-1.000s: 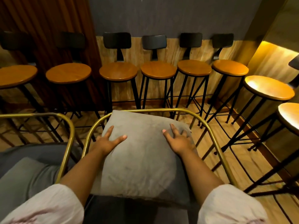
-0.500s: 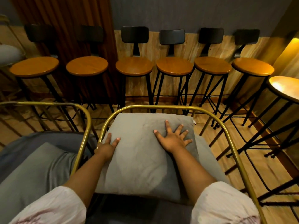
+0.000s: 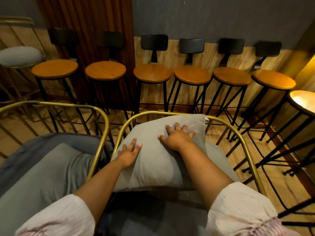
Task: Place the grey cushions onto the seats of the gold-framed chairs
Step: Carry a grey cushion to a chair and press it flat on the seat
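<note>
A grey cushion (image 3: pixel 158 160) lies on the seat of the gold-framed chair (image 3: pixel 245 147) right in front of me, leaning up against its curved back rail. My left hand (image 3: pixel 129 154) rests flat on the cushion's left part, fingers apart. My right hand (image 3: pixel 177 136) presses flat on its upper right part, fingers spread. To the left stands a second gold-framed chair (image 3: pixel 104 126) with another grey cushion (image 3: pixel 42 171) lying on its seat.
A row of black-legged bar stools (image 3: pixel 151 73) with round wooden seats lines the far wall. More stools (image 3: pixel 303 101) stand along the right side. A gold-framed stool with a grey round seat (image 3: pixel 18 56) is at the far left. Wooden floor shows between the legs.
The view has swung left. My right hand slid up toward the cushion's top right corner. The cushion's top edge now rises above the chair's back rail.
</note>
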Demonstrator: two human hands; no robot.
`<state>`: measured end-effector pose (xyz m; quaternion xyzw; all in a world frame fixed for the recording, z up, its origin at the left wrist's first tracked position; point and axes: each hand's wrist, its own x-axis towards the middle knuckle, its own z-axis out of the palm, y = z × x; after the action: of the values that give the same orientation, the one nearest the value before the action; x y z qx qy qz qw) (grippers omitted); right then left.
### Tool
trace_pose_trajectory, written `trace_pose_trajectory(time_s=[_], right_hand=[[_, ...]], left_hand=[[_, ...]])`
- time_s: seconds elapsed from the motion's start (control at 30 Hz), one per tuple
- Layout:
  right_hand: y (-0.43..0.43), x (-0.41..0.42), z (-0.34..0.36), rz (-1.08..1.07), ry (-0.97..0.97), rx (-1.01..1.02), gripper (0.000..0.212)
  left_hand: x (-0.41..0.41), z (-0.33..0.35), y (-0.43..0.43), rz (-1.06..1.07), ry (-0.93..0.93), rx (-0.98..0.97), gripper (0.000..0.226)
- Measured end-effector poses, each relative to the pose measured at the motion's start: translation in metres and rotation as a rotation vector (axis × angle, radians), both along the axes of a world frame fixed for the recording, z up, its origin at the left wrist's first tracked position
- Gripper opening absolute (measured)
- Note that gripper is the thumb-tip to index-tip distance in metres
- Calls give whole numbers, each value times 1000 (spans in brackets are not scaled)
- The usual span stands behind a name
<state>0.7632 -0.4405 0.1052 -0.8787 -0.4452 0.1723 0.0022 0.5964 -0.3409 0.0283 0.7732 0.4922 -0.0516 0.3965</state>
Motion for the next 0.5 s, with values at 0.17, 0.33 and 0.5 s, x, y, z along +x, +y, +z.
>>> trace_pose_trajectory(time_s=[0.17, 0.33, 0.5], right_hand=[[-2, -9, 8, 4, -20, -24, 71], [-2, -26, 24, 56, -77, -4, 69], [20, -57, 34, 89, -210, -52, 66]], left_hand=[[-7, 7, -2, -61, -46, -29, 65], [-17, 30, -3, -90, -161, -18, 62], [-60, 53, 13, -83, -166, 62, 63]])
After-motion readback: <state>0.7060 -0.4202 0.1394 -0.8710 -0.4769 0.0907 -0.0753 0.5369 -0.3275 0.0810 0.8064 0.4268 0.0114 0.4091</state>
